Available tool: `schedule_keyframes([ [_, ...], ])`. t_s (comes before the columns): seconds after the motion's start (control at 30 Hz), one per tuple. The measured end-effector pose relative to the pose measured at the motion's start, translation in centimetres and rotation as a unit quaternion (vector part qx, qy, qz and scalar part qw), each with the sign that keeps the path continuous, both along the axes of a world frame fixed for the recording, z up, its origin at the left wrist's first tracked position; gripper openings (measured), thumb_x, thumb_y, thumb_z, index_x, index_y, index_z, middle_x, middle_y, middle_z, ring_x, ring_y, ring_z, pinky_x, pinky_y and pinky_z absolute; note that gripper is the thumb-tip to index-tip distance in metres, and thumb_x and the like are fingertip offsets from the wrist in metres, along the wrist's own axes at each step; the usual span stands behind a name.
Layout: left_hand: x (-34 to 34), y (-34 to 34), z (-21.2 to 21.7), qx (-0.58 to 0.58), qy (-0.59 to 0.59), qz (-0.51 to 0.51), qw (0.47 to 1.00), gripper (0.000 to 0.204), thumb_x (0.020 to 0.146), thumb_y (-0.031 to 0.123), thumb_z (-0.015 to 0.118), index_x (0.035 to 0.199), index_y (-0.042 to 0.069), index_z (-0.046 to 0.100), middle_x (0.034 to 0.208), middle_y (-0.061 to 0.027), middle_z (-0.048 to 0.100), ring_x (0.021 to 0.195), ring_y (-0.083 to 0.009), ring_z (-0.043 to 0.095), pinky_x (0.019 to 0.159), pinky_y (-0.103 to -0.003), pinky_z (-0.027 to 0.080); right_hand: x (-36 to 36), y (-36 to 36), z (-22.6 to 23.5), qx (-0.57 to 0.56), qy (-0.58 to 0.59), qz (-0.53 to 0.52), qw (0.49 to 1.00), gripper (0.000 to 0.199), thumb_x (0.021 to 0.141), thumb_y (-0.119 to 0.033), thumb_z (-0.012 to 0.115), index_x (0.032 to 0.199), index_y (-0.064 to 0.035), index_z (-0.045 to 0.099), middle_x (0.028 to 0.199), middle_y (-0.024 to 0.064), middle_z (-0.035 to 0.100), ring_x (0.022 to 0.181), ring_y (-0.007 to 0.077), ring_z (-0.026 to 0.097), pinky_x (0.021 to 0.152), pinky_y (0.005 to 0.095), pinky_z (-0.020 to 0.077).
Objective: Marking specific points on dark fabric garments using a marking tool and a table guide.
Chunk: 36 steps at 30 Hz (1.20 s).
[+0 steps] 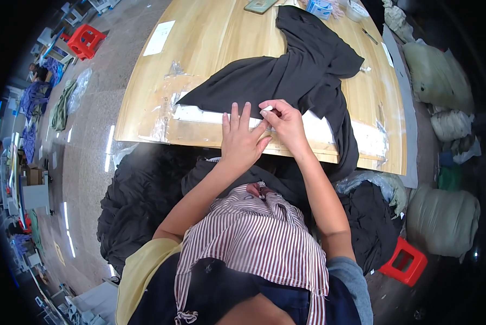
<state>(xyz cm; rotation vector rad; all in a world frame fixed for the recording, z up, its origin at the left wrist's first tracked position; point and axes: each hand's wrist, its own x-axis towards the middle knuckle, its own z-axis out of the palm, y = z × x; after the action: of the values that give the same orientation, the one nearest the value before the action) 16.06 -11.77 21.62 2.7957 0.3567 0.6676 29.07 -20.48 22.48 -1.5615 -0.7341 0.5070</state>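
A black piece of fabric lies spread and rumpled over the wooden table, one end hanging past the near edge. Along that edge runs a white paper strip taped to the tabletop, partly under the fabric. My left hand rests flat, fingers stretched, on the strip with its fingertips at the fabric's lower edge. Just to its right, my right hand pinches a small white piece of chalk between thumb and fingers, close to the fabric's edge. My hands partly hide that edge.
On the wooden table lie a white paper sheet, a phone, a blue packet and a pen-like tool. Dark fabric heaps flank me. Red stools and stuffed sacks stand on the floor.
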Motion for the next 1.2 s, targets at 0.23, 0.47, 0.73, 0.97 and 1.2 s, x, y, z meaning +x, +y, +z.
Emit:
schedule_keyframes([
  [0.23, 0.1, 0.2, -0.4, -0.01, 0.003, 0.005, 1.0, 0.045, 0.083, 0.039, 0.066, 0.124, 0.022, 0.061, 0.141, -0.0234, 0.041, 0.133, -0.0482, 0.032, 0.106, -0.063, 0.024, -1.1, 0.9, 0.9, -0.067, -0.105, -0.034, 0.992, 0.014, 0.084, -0.008, 0.065, 0.097, -0.0045, 0.069, 0.085, 0.0063, 0.062, 0.069, 0.0168, 0.061, 0.064, 0.0278, 0.0477],
  [0.47, 0.1, 0.4, -0.3, -0.006, -0.006, 0.006, 1.0, 0.042, 0.082, 0.036, 0.067, 0.121, 0.02, 0.063, 0.14, -0.0235, 0.043, 0.133, -0.0477, 0.033, 0.107, -0.062, 0.025, -1.1, 2.1, 2.1, -0.122, -0.269, -0.098, 0.95, 0.016, 0.083, -0.018, 0.069, 0.081, -0.0019, 0.065, 0.074, 0.01, 0.063, 0.062, 0.0234, 0.062, 0.057, 0.0314, 0.0474],
  [0.73, 1.2, -0.8, -1.5, -0.08, -0.1, -0.078, 0.989, 0.042, 0.081, 0.01, 0.057, 0.121, -0.001, 0.055, 0.121, -0.0236, 0.054, 0.114, -0.0454, 0.048, 0.096, -0.049, 0.042, -2.4, 4.8, 2.4, -0.08, -0.116, 0.002, 0.99, 0.011, 0.083, -0.013, 0.064, 0.092, -0.0069, 0.067, 0.087, 0.0104, 0.065, 0.079, 0.0269, 0.063, 0.072, 0.0339, 0.0494],
  [0.97, 0.6, -0.4, -1.4, -0.111, -0.074, -0.078, 0.988, 0.036, 0.084, 0.013, 0.056, 0.117, -0.002, 0.058, 0.116, -0.0226, 0.058, 0.111, -0.0393, 0.053, 0.09, -0.048, 0.044, -2.6, 6.5, 2.1, -0.112, -0.268, 0.026, 0.957, 0.013, 0.087, -0.012, 0.061, 0.099, -0.0087, 0.066, 0.094, 0.0073, 0.065, 0.084, 0.027, 0.064, 0.073, 0.0347, 0.0488],
  [1.2, 1.5, -0.2, -1.2, -0.072, -0.078, -0.092, 0.99, 0.031, 0.08, 0.009, 0.057, 0.108, -0.005, 0.061, 0.111, -0.0201, 0.061, 0.103, -0.0384, 0.056, 0.089, -0.046, 0.044, -0.6, 8.2, 1.2, -0.14, -0.254, -0.012, 0.957, 0.015, 0.086, -0.021, 0.061, 0.083, -0.007, 0.065, 0.076, 0.0138, 0.065, 0.074, 0.0323, 0.063, 0.067, 0.0399, 0.0495],
])
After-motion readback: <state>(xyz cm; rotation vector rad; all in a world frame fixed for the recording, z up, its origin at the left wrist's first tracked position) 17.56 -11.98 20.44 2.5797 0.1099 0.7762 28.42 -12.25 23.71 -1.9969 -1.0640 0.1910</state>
